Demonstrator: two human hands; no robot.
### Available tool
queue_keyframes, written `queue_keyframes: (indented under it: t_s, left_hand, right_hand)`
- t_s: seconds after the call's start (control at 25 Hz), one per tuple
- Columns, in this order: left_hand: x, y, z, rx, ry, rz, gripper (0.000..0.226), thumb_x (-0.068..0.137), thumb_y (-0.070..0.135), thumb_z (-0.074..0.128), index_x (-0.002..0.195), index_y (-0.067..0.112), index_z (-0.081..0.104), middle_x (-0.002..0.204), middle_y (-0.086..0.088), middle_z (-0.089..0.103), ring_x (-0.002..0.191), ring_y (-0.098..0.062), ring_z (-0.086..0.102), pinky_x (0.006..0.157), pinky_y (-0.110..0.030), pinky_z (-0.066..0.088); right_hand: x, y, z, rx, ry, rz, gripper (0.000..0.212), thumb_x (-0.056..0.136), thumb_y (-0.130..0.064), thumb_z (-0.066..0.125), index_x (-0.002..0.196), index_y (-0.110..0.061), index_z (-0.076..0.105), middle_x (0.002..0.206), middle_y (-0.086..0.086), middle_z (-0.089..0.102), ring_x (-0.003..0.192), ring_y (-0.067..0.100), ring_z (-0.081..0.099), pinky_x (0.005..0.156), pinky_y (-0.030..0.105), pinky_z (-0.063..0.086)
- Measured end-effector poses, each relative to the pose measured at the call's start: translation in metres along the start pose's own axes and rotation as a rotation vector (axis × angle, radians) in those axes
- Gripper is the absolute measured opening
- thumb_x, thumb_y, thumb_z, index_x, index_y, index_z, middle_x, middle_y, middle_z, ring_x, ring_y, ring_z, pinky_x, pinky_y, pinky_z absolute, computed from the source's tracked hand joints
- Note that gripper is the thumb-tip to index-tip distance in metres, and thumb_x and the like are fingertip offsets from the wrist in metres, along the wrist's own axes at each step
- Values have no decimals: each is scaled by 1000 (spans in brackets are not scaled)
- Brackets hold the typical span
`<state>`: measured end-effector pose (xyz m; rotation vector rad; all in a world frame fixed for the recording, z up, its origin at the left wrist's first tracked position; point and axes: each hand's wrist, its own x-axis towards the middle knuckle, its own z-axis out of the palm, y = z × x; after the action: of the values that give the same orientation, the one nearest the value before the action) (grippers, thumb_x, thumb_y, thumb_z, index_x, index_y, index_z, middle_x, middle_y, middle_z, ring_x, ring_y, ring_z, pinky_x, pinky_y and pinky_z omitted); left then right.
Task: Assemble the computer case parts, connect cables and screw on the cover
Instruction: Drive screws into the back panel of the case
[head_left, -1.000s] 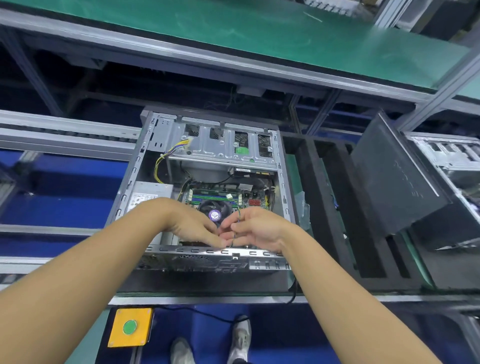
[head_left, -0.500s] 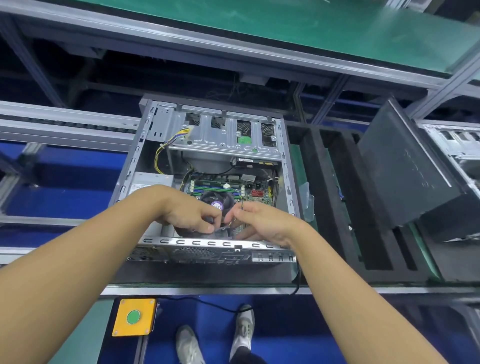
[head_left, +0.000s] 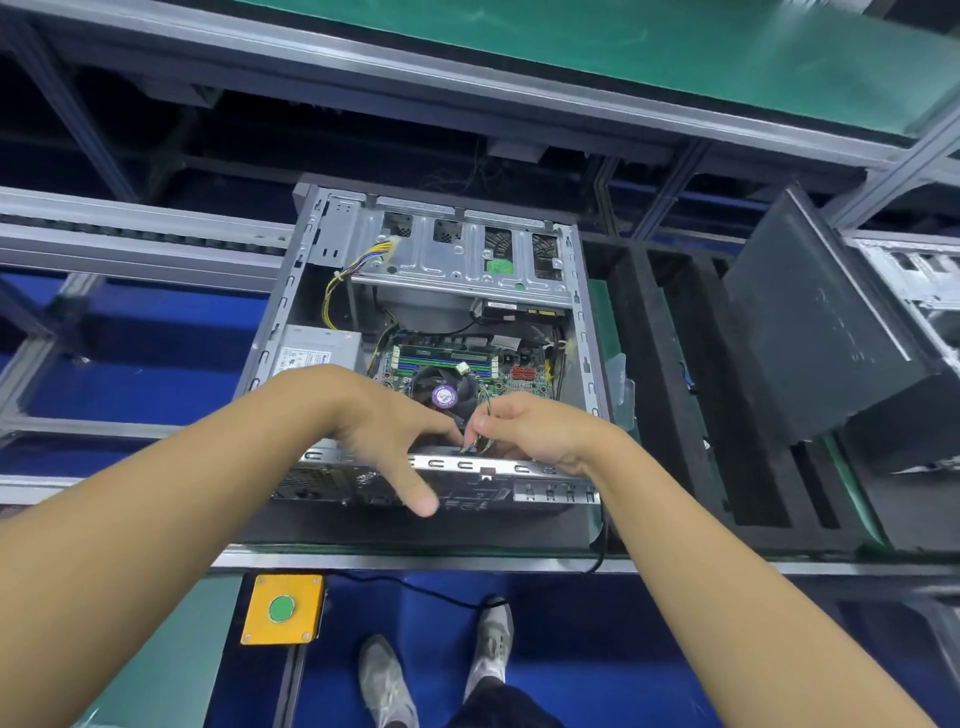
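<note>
Thin cable (head_left: 474, 442) between right fingers (head_left: 501, 418)

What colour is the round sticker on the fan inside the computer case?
The sticker is purple with a small white label; the head view shows it.

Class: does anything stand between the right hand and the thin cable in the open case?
Nothing visible does. The right hand pinches the thin cable near the fan; the left hand reaches in beside it.

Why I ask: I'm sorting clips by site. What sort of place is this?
Probably a computer assembly line: an open case sits by a conveyor rail, a second case stands nearby, and a button box hangs below.
</note>
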<state>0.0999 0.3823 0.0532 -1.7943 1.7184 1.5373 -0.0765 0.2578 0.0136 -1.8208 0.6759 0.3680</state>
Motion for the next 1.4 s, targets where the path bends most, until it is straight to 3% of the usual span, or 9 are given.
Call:
queue_keyframes:
  t_s: [0.16,0.32,0.44,0.56,0.76,0.96,1.12,1.28,1.4]
  left_hand:
    - [3,-6,16,232,223,62,77,80,41,76,142,50,31,115,18,55,91,-8,52,80,-27,39]
    - [-4,-14,25,269,338,124,45,85,44,67,123,51,44,87,21,56,74,1,55,60,-18,39]
    - [-5,-15,33,324,405,117,38,86,42,66,119,41,48,85,14,61,78,-8,57,66,-29,42]
    - [-6,-10,40,340,496,89,58,86,38,70,135,45,38,69,16,49,61,1,52,60,-26,33]
    - [-2,-12,50,358,564,51,66,91,38,66,146,45,31,134,1,59,109,-22,57,82,-26,34]
    - [-4,-10,52,324,566,37,68,90,36,68,148,43,32,150,7,44,129,-22,48,95,-28,34]
    - [-3,-9,53,335,569,18,69,90,37,67,149,38,32,152,7,42,132,-22,46,99,-28,35]
    - [-2,-11,55,326,599,6,66,90,38,67,147,42,33,150,7,45,129,-22,48,95,-27,37]
    - [1,-12,60,344,623,-42,63,91,39,66,145,44,34,147,5,49,124,-22,52,86,-25,35]
  right_hand:
    - [-1,0,0,-100,24,41,32,102,-45,55,76,-34,72,68,-9,61,59,13,46,52,24,37]
    - [-2,-5,3,-157,3,53,30,99,-48,59,75,-36,72,106,2,72,96,24,63,92,40,46]
    - [-8,-8,5,-210,21,26,26,99,-49,58,80,-37,70,93,-10,67,87,14,57,90,38,44]
    - [-15,-10,6,-242,48,-12,29,102,-48,53,86,-30,68,87,10,56,79,20,46,78,40,40]
    - [-20,-17,9,-375,228,-13,47,102,-52,52,80,-14,72,55,-1,50,46,9,43,55,31,35]
    - [-39,-5,31,-618,562,31,47,106,-37,42,69,-9,49,65,6,51,62,26,47,57,34,38]
    - [-65,19,24,-298,850,-212,31,106,-18,45,82,-3,56,85,10,57,76,19,48,69,33,37]
    - [-80,39,-1,-72,921,-190,29,102,-6,43,99,-23,66,114,-3,55,88,1,54,73,7,38]
    - [-93,78,-13,443,1009,-64,34,95,2,41,95,-22,65,100,-1,63,76,4,57,68,14,44]
